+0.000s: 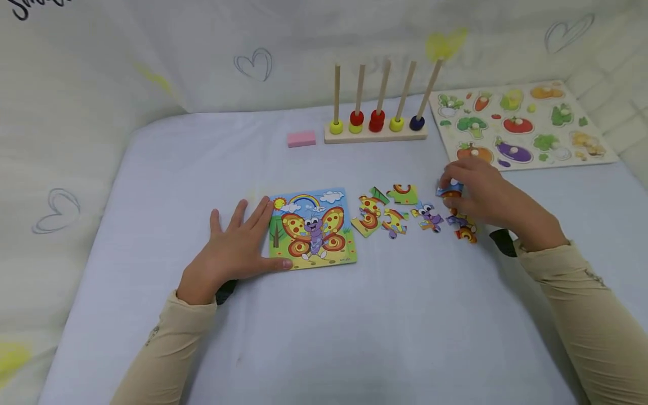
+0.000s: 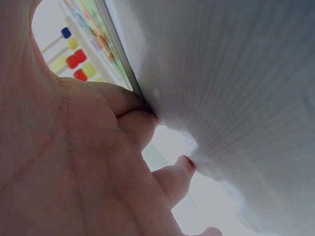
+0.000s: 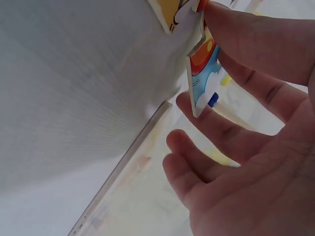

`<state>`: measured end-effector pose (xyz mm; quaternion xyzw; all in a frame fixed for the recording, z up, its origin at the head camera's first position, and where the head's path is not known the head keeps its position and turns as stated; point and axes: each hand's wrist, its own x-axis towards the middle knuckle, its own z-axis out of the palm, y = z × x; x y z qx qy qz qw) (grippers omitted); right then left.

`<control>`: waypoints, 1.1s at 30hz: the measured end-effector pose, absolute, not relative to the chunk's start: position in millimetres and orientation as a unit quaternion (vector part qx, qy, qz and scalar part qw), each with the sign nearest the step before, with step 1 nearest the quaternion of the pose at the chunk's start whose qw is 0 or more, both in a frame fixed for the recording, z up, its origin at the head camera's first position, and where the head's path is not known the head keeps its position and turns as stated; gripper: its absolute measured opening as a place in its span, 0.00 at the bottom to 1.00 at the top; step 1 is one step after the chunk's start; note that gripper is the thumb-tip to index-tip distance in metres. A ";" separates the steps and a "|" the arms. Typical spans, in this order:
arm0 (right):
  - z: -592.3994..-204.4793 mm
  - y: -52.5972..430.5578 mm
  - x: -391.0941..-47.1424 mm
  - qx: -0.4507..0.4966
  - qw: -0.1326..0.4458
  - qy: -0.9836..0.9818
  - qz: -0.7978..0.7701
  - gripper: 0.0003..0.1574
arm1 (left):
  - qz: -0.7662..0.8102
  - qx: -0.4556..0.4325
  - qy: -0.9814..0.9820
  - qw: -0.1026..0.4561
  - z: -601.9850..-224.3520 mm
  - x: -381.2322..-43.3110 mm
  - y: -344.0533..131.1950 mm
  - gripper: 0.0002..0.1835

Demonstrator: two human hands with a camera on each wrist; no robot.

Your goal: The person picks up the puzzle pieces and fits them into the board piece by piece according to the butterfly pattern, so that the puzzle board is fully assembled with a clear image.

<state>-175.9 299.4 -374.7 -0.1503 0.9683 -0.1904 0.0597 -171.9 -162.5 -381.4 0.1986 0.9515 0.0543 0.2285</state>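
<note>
A square board with a butterfly picture (image 1: pixel 314 228) lies on the white-covered table. My left hand (image 1: pixel 235 247) rests at its left side, fingers spread, with the thumb on its lower edge and the forefinger at its upper left corner. Between thumb and fingers, my right hand (image 1: pixel 478 191) pinches a blue and red puzzle piece (image 3: pixel 203 73), which the right wrist view shows tilted on edge. Loose puzzle pieces lie between the hands: a yellow-winged one (image 1: pixel 394 222), a green one (image 1: pixel 403 194), one with a purple face (image 1: pixel 428 217) and several more. One piece (image 1: pixel 463 228) lies just below the right hand.
A wooden peg stacker (image 1: pixel 376 136) with coloured beads stands at the back. Left of it lies a pink block (image 1: pixel 301 139). A vegetable knob puzzle board (image 1: pixel 486 121) is at the back right, close beyond the right hand. A cloth with drawn hearts hangs behind the table.
</note>
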 end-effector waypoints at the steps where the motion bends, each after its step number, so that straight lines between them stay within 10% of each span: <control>1: -374.5 298.2 -176.8 -0.149 0.058 0.969 -0.191 0.16 | 0.053 0.198 0.951 0.230 -380.9 -172.4 -163.7 0.70; 33: -369.6 302.7 -174.4 -0.096 0.039 0.970 -0.221 0.23 | 0.057 0.198 0.952 0.225 -381.7 -171.5 -163.8 0.70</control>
